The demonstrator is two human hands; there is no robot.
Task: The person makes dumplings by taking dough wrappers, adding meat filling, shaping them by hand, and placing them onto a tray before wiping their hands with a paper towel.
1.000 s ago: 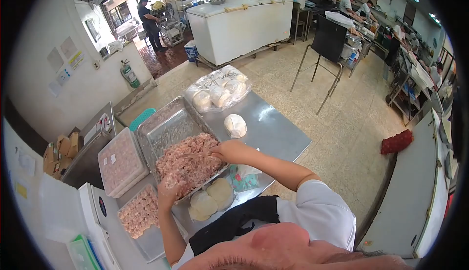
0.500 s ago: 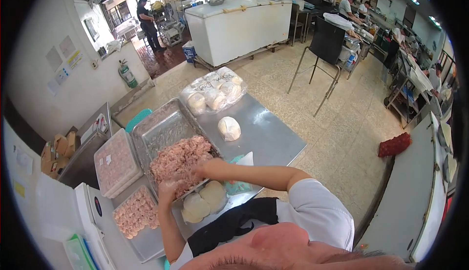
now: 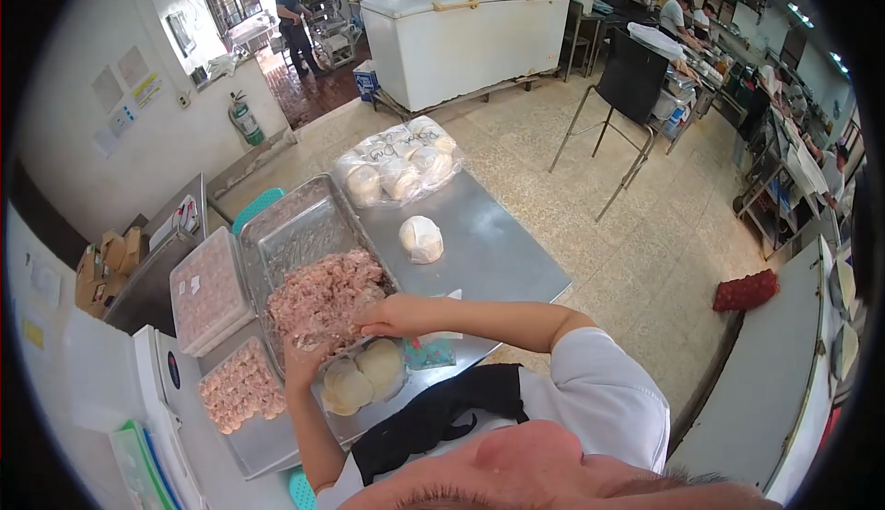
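Note:
Ground meat (image 3: pixel 324 293) is heaped in the near half of a deep metal tray (image 3: pixel 300 219). My left hand (image 3: pixel 306 349) is at the tray's near left corner, its fingers sunk in or hidden by the meat. My right hand (image 3: pixel 385 314) comes in from the right over the near edge, fingers bent down against the meat; what they hold, if anything, is hidden. Pale round wrappers (image 3: pixel 348 385) lie just below the tray. A flatter tray (image 3: pixel 263 450) with rows of small meat portions (image 3: pixel 241 385) is at the left, below a lidded container (image 3: pixel 210 293).
A wrapped round bundle (image 3: pixel 421 239) and a clear bag of similar bundles (image 3: pixel 396 164) sit on the metal table (image 3: pixel 498 252). A teal packet (image 3: pixel 430 353) lies by my right forearm. Beyond are a black chair (image 3: pixel 632 72), a white freezer (image 3: pixel 466 44) and several people.
The view has shifted, so the table appears further left. My right hand has drawn back from the middle of the meat to its near edge, closer to my left hand.

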